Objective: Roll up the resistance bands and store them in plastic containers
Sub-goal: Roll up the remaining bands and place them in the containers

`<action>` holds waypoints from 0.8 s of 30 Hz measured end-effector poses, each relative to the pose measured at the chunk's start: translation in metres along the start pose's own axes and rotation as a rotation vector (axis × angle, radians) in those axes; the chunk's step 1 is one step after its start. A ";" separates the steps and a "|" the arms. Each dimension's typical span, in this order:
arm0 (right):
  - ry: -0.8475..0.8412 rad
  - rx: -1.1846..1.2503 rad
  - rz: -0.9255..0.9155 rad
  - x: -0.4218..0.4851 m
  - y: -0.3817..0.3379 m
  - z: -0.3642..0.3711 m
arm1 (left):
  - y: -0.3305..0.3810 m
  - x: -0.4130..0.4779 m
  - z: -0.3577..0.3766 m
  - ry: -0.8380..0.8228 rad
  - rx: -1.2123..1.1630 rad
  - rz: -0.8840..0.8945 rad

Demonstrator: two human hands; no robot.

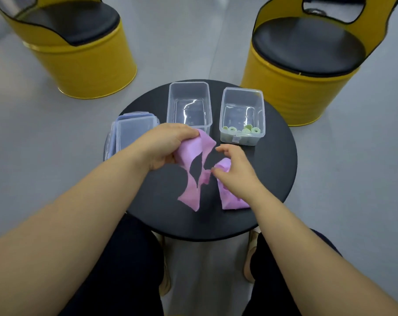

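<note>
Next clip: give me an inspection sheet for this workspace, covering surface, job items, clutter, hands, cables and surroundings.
Surface: round black table, small, close in front of the seated person.
Job's things: pink bands, unrolled, lying loose on the table; empty container; second container holding rolled green bands; stack of lids at the left.
Clutter: nothing seen.
Grippers: left hand grips one end of a pink band; right hand rests on the other pink piece, fingers curled but apart.
Cables: nothing seen.
Surroundings: grey floor, two yellow barrel chairs with black seats beyond the table.
</note>
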State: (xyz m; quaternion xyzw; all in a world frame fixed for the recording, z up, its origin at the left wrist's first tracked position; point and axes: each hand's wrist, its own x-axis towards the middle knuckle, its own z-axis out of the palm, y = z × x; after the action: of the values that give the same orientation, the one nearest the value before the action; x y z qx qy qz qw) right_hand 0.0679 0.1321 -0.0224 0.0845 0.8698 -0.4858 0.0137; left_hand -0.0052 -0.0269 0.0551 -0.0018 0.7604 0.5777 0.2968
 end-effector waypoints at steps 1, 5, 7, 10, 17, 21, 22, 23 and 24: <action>-0.104 0.116 0.031 -0.003 -0.008 -0.002 | 0.005 -0.006 0.001 -0.009 -0.007 0.015; -0.301 0.344 0.034 -0.023 -0.031 -0.015 | 0.030 -0.033 -0.005 0.011 0.031 0.080; -0.285 0.313 0.033 -0.036 -0.038 -0.026 | 0.042 -0.045 -0.015 0.085 0.094 0.119; -0.263 0.388 0.035 -0.053 -0.049 -0.051 | 0.053 -0.061 -0.033 0.092 0.114 0.111; -0.297 0.921 -0.036 -0.091 -0.079 -0.106 | 0.057 -0.102 -0.052 -0.188 0.212 0.072; -0.423 1.034 -0.150 -0.115 -0.085 -0.125 | 0.050 -0.115 -0.057 -0.259 0.120 0.146; -0.435 1.043 -0.153 -0.120 -0.086 -0.128 | 0.047 -0.116 -0.058 -0.246 0.100 0.157; -0.444 1.039 -0.158 -0.126 -0.088 -0.130 | 0.043 -0.116 -0.060 -0.212 0.089 0.160; -0.450 1.029 -0.168 -0.130 -0.089 -0.132 | 0.038 -0.115 -0.059 -0.175 0.074 0.154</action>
State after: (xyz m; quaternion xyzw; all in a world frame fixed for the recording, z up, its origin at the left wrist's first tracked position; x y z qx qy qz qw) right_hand 0.1891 0.1807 0.1361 -0.0948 0.5003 -0.8526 0.1172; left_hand 0.0496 -0.1055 0.1504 0.1178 0.7503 0.5683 0.3167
